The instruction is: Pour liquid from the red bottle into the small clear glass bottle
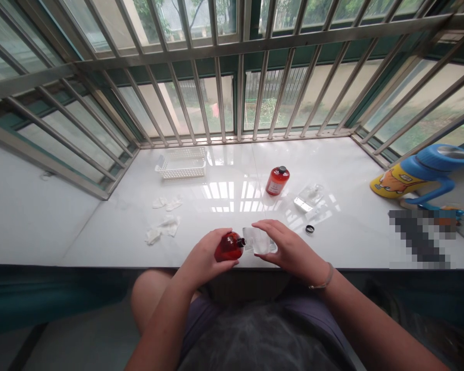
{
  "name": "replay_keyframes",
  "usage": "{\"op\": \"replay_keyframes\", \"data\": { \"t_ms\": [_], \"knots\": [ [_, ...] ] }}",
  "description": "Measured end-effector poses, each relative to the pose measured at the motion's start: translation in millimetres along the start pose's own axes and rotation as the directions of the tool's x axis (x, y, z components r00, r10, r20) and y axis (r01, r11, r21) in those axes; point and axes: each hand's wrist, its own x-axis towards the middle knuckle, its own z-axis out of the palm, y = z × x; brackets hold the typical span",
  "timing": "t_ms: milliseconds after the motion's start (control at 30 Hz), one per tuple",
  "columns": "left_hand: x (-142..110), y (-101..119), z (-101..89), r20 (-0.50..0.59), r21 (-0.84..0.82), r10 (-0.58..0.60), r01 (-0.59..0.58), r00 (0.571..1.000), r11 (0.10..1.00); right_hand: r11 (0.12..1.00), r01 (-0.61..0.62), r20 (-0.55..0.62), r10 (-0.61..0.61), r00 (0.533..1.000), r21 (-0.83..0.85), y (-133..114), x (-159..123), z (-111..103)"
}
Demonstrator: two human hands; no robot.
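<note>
Amber plastic bottle (pixel 229 247), gripped tilted in the left hand (pixel 204 257), meets the clear small container (pixel 258 240) clasped by the right hand (pixel 290 250). Pouring seems underway; next calls for a steady tilt.

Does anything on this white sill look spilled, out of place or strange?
No spill shows. A small black cap lies loose on the sill, apart from any bottle. The left hand holds an amber bottle tipped sideways, its mouth against the clear container in the right hand.
</note>
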Motion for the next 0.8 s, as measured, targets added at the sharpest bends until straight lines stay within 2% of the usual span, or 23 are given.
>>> {"op": "replay_keyframes", "data": {
  "t_ms": [800],
  "knots": [
    [1, -4, 2.3, 0.048, -0.141, -0.032, 0.038, 0.998, 0.989, 0.996, 0.068, 0.069, -0.064, 0.996, -0.062, -12, 12, -14]
  ]
}}
